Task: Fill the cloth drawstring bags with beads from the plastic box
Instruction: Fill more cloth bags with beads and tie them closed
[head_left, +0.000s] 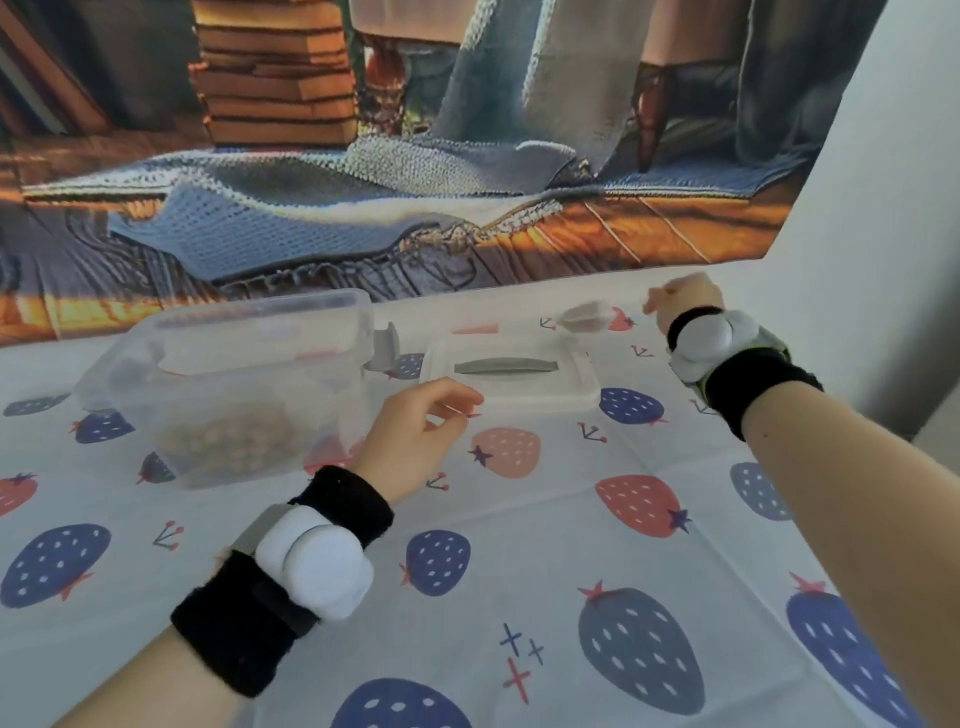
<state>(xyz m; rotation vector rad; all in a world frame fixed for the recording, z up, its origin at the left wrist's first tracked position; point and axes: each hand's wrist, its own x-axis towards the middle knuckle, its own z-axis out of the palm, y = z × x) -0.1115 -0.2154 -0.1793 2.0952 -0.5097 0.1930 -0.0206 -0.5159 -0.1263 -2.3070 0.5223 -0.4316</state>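
A strawberry-print tablecloth (519, 545) covers the surface; along its far edge hangs a printed backdrop (363, 156) showing books and knitwear.

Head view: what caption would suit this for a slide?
Two hands hover over a strawberry tablecloth, beside an open plastic box of beads.

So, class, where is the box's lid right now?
The lid lies flat on the tablecloth, just right of the box, beyond the left hand.
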